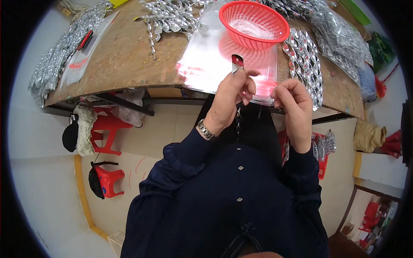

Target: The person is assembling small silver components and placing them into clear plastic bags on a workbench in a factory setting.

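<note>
My left hand (228,99), with a metal watch (205,130) on its wrist, is closed around a twisted shiny silver strip (237,61). The strip's flat end sticks up above the fingers and its twisted tail hangs below them. To its right, my right hand (294,101) pinches thumb against forefinger; whatever is between them is too fine to make out. Both hands are over the table's near edge, in front of a stack of clear plastic sleeves (202,64). On that stack stands a red plastic basket (258,41) holding fine clear strands (249,28).
Twisted silver strips (303,64) lie right of the sleeves, and more strips (172,19) lie at the back left. Silver tinsel (60,56) and a red-and-black tool (85,40) are at the far left. Bagged silver pieces (340,38) fill the right side. Red stools (112,180) stand on the floor.
</note>
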The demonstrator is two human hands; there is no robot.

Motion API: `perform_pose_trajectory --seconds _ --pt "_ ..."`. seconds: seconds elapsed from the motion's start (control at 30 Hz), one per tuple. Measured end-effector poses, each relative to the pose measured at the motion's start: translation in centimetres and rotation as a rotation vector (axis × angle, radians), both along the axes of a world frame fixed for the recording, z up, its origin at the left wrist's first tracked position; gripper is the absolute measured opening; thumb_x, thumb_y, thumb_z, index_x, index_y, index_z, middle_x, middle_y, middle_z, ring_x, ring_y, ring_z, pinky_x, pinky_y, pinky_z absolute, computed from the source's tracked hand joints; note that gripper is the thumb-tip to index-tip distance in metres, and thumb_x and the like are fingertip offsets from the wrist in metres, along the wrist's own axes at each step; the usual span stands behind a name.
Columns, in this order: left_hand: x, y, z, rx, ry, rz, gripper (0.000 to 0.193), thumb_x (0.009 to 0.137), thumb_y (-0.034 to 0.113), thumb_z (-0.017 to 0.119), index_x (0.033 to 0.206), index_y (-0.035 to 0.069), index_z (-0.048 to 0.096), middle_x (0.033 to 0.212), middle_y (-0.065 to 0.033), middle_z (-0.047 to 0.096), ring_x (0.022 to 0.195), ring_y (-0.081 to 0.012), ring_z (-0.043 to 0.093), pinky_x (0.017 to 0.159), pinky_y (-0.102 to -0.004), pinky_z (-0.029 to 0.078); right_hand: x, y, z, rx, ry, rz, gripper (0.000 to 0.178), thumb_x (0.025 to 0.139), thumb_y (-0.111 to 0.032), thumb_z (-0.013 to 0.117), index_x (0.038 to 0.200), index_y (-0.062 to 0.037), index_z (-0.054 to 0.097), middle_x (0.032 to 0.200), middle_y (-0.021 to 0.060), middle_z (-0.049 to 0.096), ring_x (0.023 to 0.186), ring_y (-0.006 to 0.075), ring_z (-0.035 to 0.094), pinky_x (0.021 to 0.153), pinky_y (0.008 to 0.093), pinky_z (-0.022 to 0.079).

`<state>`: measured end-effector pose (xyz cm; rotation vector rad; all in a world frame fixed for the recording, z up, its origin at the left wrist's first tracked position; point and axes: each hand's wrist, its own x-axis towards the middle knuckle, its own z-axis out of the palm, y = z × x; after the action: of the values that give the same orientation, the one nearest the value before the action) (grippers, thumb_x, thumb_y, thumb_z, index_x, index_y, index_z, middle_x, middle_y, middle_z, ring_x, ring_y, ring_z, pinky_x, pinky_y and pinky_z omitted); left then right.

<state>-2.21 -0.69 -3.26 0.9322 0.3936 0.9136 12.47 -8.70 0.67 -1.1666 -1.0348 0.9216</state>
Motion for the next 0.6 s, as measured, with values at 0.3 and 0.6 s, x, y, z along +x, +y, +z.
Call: perform_pose_trajectory --seconds 0.3,0.6 --pt "0.6 -0.8 -0.3 0.047 0.01 -0.035 0.055 0.1 0.042 0.033 0.116 -0.006 0.053 0.073 0.0019 0.044 0.066 -0.0075 0.043 0.062 -0.0221 0.038 -0.8 -0.6 1.6 0.09 -0.098 -0.083 0.006 0.092 -0.007 0.054 0.088 -0.0024 0.055 0.078 0.0007 0.057 0.067 0.005 0.05 0.063 0.0184 0.041" --pt "0.7 -1.4 -0.3 -0.012 -0.034 -0.035 0.048 0.1 0.035 0.037 0.116 -0.006 0.055 0.072 0.002 0.043 0.066 -0.008 0.043 0.063 -0.0225 0.039 -0.6 -0.6 1.0 0.199 -0.25 -0.158 0.003 0.087 -0.003 0.061 0.088 -0.0001 0.059 0.077 -0.0009 0.058 0.067 0.0025 0.05 0.06 0.017 0.04"
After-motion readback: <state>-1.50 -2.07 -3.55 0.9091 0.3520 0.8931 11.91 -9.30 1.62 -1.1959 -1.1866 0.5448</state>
